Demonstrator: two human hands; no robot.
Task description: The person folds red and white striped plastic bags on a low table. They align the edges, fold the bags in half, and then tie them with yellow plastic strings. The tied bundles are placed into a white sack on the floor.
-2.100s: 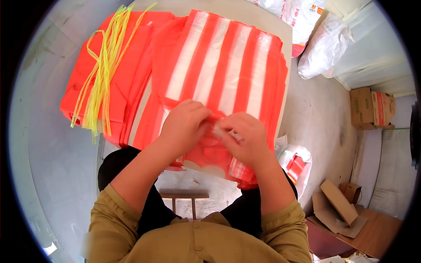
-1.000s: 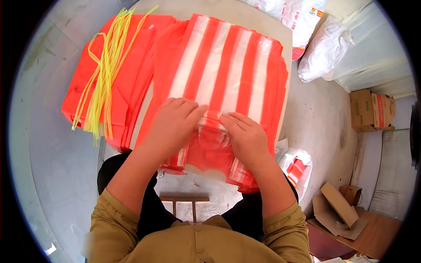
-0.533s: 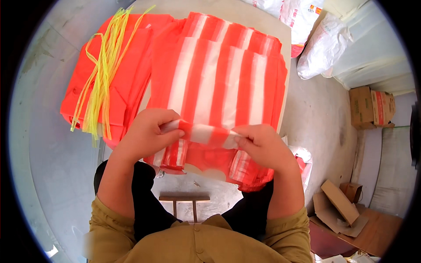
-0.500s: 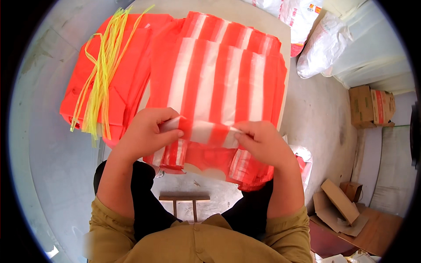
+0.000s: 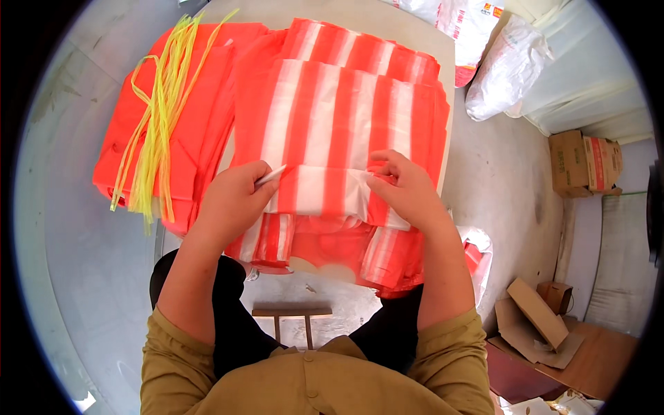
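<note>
Left hand (image 5: 232, 202) and right hand (image 5: 408, 190) knuckles-up, well apart, each pinching a lower corner of top red-and-white striped plastic bag (image 5: 339, 131); bag flat on stack atop table (image 5: 360, 17), beside yellow ties (image 5: 160, 111).

Bright, even daylight fills the view; colours are vivid, shadows soft and faint beneath the table (image 5: 443, 41); the centre is sharp; straight edges bow toward the rim; a black ring frames the round picture.

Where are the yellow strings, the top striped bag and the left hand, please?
yellow strings (image 5: 160, 121), head view, middle of the bundle.
top striped bag (image 5: 332, 124), head view, flat centre.
left hand (image 5: 232, 200), head view, back of hand.
</note>
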